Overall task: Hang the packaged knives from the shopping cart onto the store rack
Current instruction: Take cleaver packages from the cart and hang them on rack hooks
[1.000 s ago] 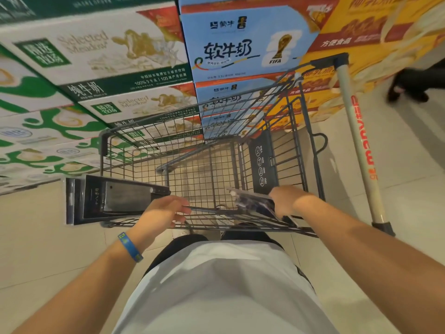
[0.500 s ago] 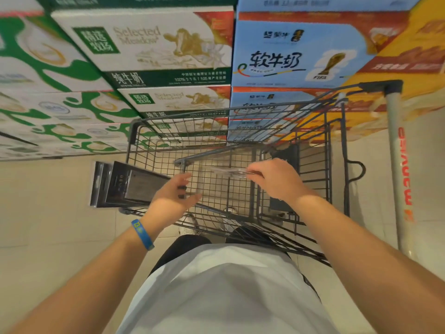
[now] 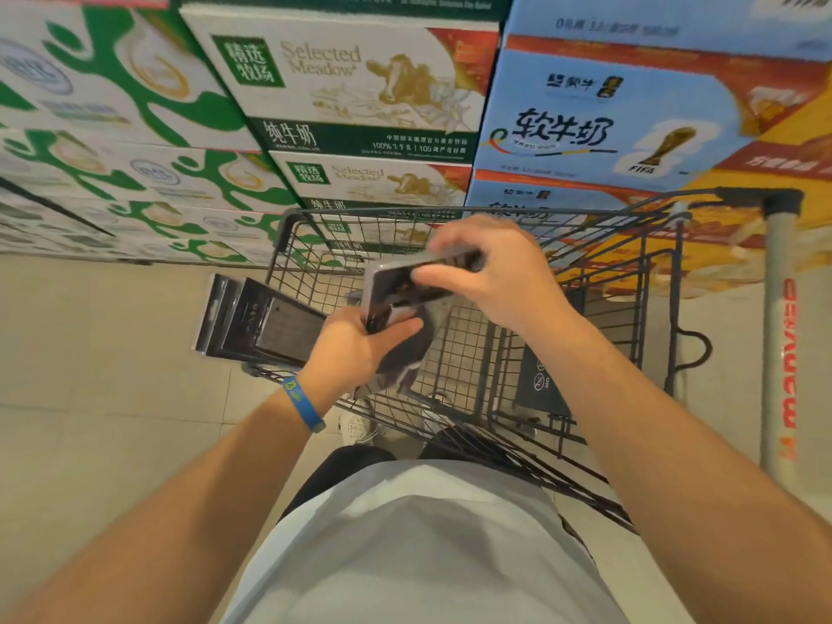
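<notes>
A dark wire shopping cart (image 3: 495,212) stands in front of me. My left hand (image 3: 355,349), blue band on the wrist, holds a stack of dark packaged knives (image 3: 259,324) sticking out to the left over the cart's near corner. My right hand (image 3: 490,272) grips another packaged knife (image 3: 405,290) above the cart and presses it against the left hand's fingers. One more dark package (image 3: 538,385) leans inside the cart at the right. No store rack is in view.
Stacked milk cartons, green and white (image 3: 351,92) and blue (image 3: 603,123), rise behind the cart, with yellow boxes (image 3: 774,173) to the right. The cart's handle bar (image 3: 781,331) runs down the right side. Pale tiled floor (image 3: 99,353) spreads to the left.
My right hand lifted a packaged knife out of the cart and brought it left to my left hand. The view has swung so the cart sits more to the right.
</notes>
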Demonstrator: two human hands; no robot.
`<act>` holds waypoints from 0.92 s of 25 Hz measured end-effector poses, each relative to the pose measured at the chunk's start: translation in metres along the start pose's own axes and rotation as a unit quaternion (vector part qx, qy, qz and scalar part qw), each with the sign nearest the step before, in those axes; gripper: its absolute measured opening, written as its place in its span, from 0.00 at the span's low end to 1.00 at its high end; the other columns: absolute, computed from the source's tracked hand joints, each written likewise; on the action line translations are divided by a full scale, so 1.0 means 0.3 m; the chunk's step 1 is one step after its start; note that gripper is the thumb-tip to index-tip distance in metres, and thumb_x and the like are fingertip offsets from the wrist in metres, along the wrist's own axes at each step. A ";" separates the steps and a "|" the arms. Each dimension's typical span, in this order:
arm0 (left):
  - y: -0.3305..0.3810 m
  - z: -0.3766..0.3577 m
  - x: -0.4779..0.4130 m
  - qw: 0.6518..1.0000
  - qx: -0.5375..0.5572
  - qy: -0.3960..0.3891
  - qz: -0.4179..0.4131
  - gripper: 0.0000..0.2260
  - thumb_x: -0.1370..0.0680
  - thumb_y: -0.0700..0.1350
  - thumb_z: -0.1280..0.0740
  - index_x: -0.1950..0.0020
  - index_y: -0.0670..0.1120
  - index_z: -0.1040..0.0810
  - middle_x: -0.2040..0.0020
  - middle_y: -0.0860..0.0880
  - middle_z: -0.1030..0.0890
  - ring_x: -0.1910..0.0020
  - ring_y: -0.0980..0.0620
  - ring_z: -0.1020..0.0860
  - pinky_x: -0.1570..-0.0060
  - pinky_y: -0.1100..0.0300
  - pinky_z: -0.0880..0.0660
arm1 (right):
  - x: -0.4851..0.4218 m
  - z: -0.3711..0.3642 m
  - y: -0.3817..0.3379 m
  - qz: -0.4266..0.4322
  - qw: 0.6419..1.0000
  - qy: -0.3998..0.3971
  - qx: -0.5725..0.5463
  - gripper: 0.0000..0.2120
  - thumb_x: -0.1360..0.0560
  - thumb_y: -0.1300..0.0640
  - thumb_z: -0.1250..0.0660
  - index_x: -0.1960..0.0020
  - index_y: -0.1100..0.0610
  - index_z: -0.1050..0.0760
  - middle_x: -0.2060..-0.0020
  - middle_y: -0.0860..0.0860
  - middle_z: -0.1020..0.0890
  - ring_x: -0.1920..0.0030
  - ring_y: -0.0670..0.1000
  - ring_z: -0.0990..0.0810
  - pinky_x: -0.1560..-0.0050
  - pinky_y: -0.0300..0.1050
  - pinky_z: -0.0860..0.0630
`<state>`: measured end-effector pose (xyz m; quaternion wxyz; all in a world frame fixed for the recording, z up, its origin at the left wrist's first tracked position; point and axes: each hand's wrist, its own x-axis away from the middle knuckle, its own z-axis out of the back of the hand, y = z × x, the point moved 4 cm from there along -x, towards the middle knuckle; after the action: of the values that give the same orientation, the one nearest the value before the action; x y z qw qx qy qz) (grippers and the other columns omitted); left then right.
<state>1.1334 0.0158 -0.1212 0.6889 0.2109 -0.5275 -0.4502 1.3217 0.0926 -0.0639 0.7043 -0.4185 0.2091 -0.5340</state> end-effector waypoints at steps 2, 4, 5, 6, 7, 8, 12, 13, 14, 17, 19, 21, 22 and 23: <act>0.008 0.020 0.003 0.991 0.133 0.031 0.009 0.13 0.24 0.47 0.27 0.41 0.46 0.17 0.45 0.46 0.15 0.44 0.47 0.18 0.42 0.53 0.21 | 0.023 -0.020 0.082 -0.114 0.988 0.033 -0.099 0.39 0.37 0.28 0.26 0.30 0.42 0.28 0.36 0.41 0.24 0.39 0.46 0.24 0.42 0.47 0.25; 0.024 0.042 0.003 0.968 0.247 0.055 -0.005 0.13 0.23 0.44 0.29 0.39 0.43 0.18 0.43 0.44 0.16 0.42 0.46 0.18 0.39 0.49 0.22 | 0.054 -0.092 0.149 -0.180 0.972 -0.006 -0.152 0.49 0.39 0.29 0.25 0.23 0.43 0.36 0.29 0.42 0.28 0.33 0.45 0.27 0.39 0.45 0.28; 0.025 0.049 0.000 0.954 0.290 0.067 -0.007 0.13 0.23 0.43 0.29 0.39 0.43 0.18 0.43 0.44 0.16 0.42 0.45 0.18 0.39 0.47 0.22 | 0.064 -0.135 0.164 -0.175 0.972 -0.034 -0.155 0.47 0.38 0.30 0.24 0.24 0.40 0.35 0.28 0.40 0.28 0.32 0.41 0.28 0.38 0.43 0.30; 0.022 0.050 -0.005 0.941 0.332 0.072 -0.001 0.13 0.23 0.44 0.28 0.40 0.43 0.17 0.43 0.43 0.16 0.42 0.44 0.18 0.39 0.45 0.23 | 0.063 -0.170 0.173 -0.158 0.973 -0.055 -0.160 0.41 0.38 0.30 0.23 0.28 0.37 0.32 0.31 0.35 0.26 0.35 0.36 0.27 0.39 0.40 0.30; 0.017 0.049 -0.005 0.927 0.369 0.065 0.008 0.12 0.24 0.46 0.27 0.41 0.45 0.16 0.43 0.43 0.16 0.42 0.43 0.18 0.40 0.43 0.22 | 0.054 -0.196 0.171 -0.143 0.973 -0.063 -0.169 0.34 0.39 0.29 0.23 0.36 0.35 0.27 0.39 0.32 0.21 0.41 0.32 0.23 0.44 0.37 0.28; 0.011 0.043 -0.004 0.918 0.393 0.049 0.017 0.12 0.24 0.47 0.27 0.42 0.46 0.16 0.43 0.43 0.16 0.43 0.43 0.18 0.41 0.42 0.22 | 0.038 -0.210 0.172 -0.134 0.971 -0.059 -0.188 0.29 0.40 0.28 0.23 0.44 0.37 0.23 0.48 0.34 0.17 0.49 0.34 0.19 0.51 0.35 0.25; -0.058 0.033 0.016 0.901 0.431 0.025 0.040 0.13 0.21 0.46 0.30 0.38 0.45 0.20 0.41 0.45 0.16 0.41 0.45 0.18 0.42 0.44 0.22 | -0.015 -0.255 0.190 -0.100 0.972 -0.064 -0.202 0.27 0.39 0.29 0.23 0.58 0.51 0.22 0.62 0.58 0.18 0.64 0.49 0.21 0.64 0.46 0.27; -0.079 0.042 0.021 0.900 0.434 0.022 0.040 0.14 0.21 0.46 0.30 0.37 0.45 0.21 0.41 0.45 0.16 0.41 0.45 0.18 0.41 0.45 0.22 | -0.016 -0.275 0.192 -0.090 0.972 -0.069 -0.204 0.27 0.37 0.30 0.23 0.57 0.53 0.23 0.60 0.62 0.19 0.63 0.51 0.22 0.63 0.48 0.28; -0.101 0.054 0.023 0.903 0.427 0.021 0.036 0.14 0.22 0.47 0.29 0.37 0.45 0.21 0.40 0.46 0.16 0.40 0.46 0.19 0.41 0.46 0.22 | -0.012 -0.294 0.200 -0.092 0.972 -0.068 -0.207 0.27 0.35 0.32 0.23 0.56 0.55 0.23 0.60 0.62 0.19 0.63 0.52 0.23 0.62 0.49 0.29; -0.206 0.172 0.043 0.960 0.248 0.123 0.032 0.14 0.23 0.53 0.29 0.40 0.50 0.20 0.44 0.51 0.16 0.43 0.52 0.18 0.43 0.55 0.20 | 0.006 -0.323 0.209 -0.116 0.968 -0.056 -0.217 0.18 0.31 0.33 0.26 0.54 0.47 0.20 0.61 0.46 0.16 0.62 0.46 0.18 0.61 0.43 0.24; -0.305 0.292 0.068 0.965 0.020 0.257 0.047 0.14 0.21 0.53 0.33 0.38 0.48 0.21 0.45 0.52 0.17 0.45 0.52 0.18 0.46 0.59 0.22 | 0.027 -0.326 0.221 -0.134 0.962 -0.057 -0.232 0.15 0.30 0.32 0.28 0.51 0.40 0.18 0.53 0.43 0.13 0.54 0.44 0.15 0.52 0.47 0.18; -0.392 0.385 0.068 0.932 -0.164 0.317 0.068 0.16 0.19 0.46 0.36 0.34 0.41 0.24 0.37 0.42 0.21 0.42 0.42 0.21 0.45 0.55 0.25 | 0.051 -0.330 0.240 -0.146 0.959 -0.053 -0.238 0.15 0.29 0.33 0.29 0.47 0.40 0.18 0.48 0.43 0.14 0.45 0.47 0.16 0.42 0.56 0.19; -0.426 0.407 0.053 0.925 -0.213 0.306 0.077 0.17 0.19 0.44 0.37 0.33 0.38 0.26 0.33 0.39 0.25 0.38 0.38 0.24 0.43 0.52 0.26 | 0.061 -0.333 0.246 -0.152 0.959 -0.049 -0.234 0.16 0.29 0.33 0.29 0.47 0.40 0.18 0.47 0.42 0.14 0.43 0.48 0.17 0.39 0.57 0.20; -0.449 0.417 0.034 0.923 -0.245 0.283 0.084 0.18 0.20 0.44 0.37 0.33 0.36 0.27 0.29 0.38 0.29 0.34 0.38 0.27 0.39 0.49 0.27 | 0.070 -0.339 0.251 -0.158 0.959 -0.047 -0.231 0.16 0.28 0.33 0.30 0.46 0.40 0.18 0.46 0.42 0.14 0.42 0.47 0.17 0.38 0.57 0.21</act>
<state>0.9656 -0.0381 -0.1746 0.8750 0.1093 -0.1996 -0.4273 1.2969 0.0419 -0.1790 0.5044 -0.6217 0.2246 -0.5555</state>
